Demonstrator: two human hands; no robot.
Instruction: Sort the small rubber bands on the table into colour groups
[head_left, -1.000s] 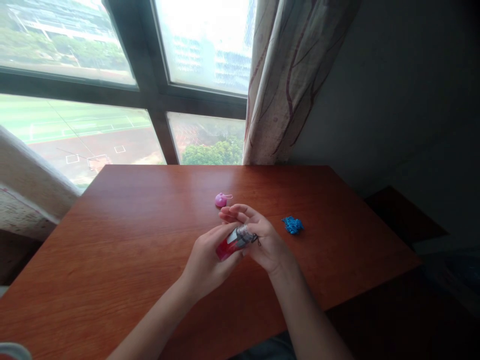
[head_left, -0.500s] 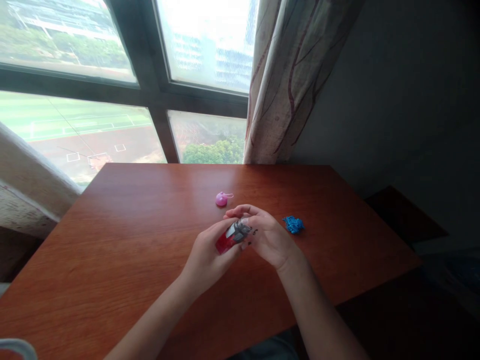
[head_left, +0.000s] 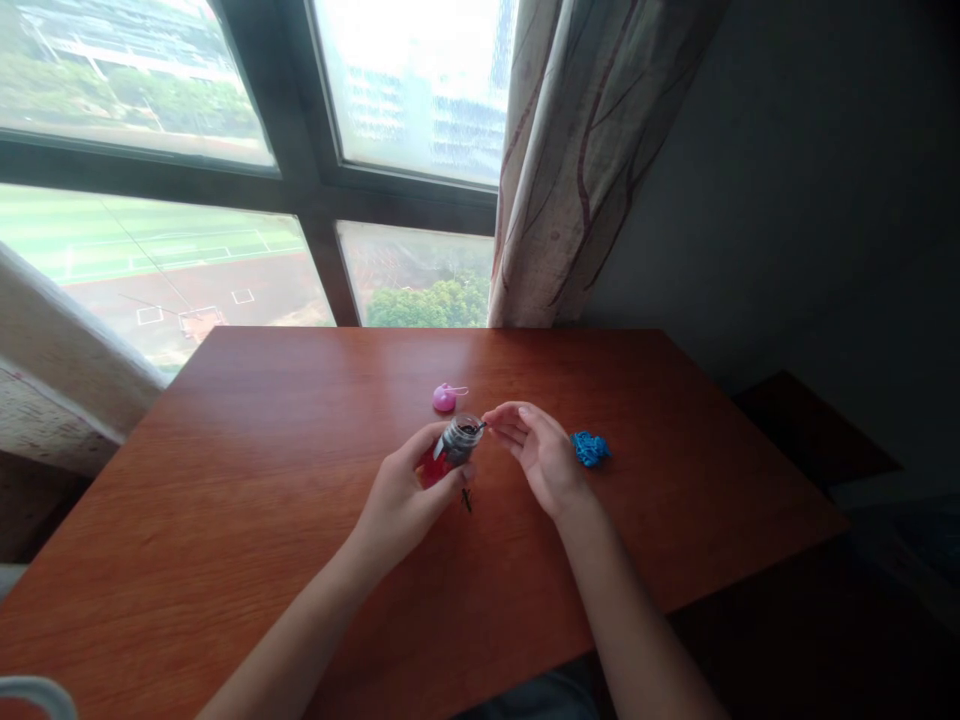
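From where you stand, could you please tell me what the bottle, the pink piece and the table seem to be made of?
Bottle: probably clear, glossy plastic, though glass is possible; its rim is see-through and catches the light.
Pink piece: smooth, shiny, likely plastic, judging by its rounded, evenly coloured surface.
Table: wood or wood-look laminate, satiny, given its reddish-brown grain and soft sheen.

Two hands [head_left: 397, 490] [head_left: 551, 460], one bottle [head_left: 459, 447], one pink cap [head_left: 444, 399], one blue bundle [head_left: 591, 449]

Looks forward and down from the head, across the counter [head_left: 225, 520] toward the window [head_left: 300, 190], near enough to take in left hand [head_left: 405, 497] and right hand [head_left: 546, 458].
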